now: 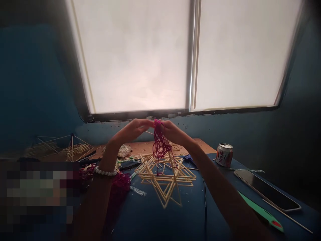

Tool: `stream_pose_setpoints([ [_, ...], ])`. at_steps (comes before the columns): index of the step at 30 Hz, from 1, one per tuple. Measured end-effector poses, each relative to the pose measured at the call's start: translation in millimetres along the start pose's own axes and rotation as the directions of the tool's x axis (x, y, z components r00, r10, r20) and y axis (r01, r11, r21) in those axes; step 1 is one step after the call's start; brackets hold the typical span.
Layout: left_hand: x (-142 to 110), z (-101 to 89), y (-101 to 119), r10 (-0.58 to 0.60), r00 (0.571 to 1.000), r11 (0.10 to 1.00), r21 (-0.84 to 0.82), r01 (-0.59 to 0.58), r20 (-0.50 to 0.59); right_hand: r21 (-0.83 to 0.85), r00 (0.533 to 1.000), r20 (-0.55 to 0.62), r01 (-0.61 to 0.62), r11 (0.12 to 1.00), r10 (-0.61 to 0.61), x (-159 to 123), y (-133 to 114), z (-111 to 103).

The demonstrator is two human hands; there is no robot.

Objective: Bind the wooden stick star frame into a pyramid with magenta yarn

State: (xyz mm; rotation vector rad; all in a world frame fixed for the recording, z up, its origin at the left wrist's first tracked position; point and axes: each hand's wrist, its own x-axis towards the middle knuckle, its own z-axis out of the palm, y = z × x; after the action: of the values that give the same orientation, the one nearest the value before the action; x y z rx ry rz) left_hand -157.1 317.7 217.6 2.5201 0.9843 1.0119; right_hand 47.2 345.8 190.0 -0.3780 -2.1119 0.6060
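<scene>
Both hands meet at the top of a bunch of magenta yarn (pixel 160 142) in front of the window sill. My left hand (pixel 136 130) has its fingers pinched at the yarn's upper left. From the right, my right hand (pixel 172 130) closes on the same strands. The yarn hangs in loops over a star-shaped frame of thin wooden sticks (pixel 164 180), and a few strands reach down among the sticks. One slanted stick rises from the frame toward the right hand; whether the hand touches it is hidden by the yarn.
More magenta yarn (pixel 121 184) lies by my left forearm. A drink can (pixel 224 154), a phone (pixel 267 189), a green-handled tool (pixel 263 212) and a loose stick (pixel 288 216) are at right. Other stick frames (pixel 76 147) stand at back left. A plastic bag (pixel 124 150) lies behind my left wrist.
</scene>
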Motion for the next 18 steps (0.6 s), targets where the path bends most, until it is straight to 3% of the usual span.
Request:
stream_pose_setpoints([
  [3,-3.4,5.6,-3.2,-0.027,0.987,0.989,-0.141,0.05,0.157,0.001,0.999,0.026,-0.021,1.0,0.021,-3.7,3.6,-2.8],
  [5,-5.8,7.8,-6.6,-0.057,0.98,0.989,-0.127,0.081,0.189,-0.023,0.997,0.027,-0.065,0.998,0.066,-3.9,9.7,-5.2],
  [11,-6.9,7.9,-10.7,-0.109,0.985,0.993,0.054,0.102,0.133,-0.047,0.986,0.007,-0.167,0.985,0.167,-1.4,27.4,-8.4],
  [14,-5.9,11.2,-7.3,-0.111,0.988,0.988,0.121,0.098,0.106,-0.027,0.988,0.054,-0.144,0.989,0.146,-0.8,29.5,-8.9],
  [18,-4.1,19.6,-3.0,-0.06,0.988,0.995,0.089,0.048,0.143,-0.004,0.99,0.078,-0.115,0.993,0.115,-0.3,30.6,-8.0],
])
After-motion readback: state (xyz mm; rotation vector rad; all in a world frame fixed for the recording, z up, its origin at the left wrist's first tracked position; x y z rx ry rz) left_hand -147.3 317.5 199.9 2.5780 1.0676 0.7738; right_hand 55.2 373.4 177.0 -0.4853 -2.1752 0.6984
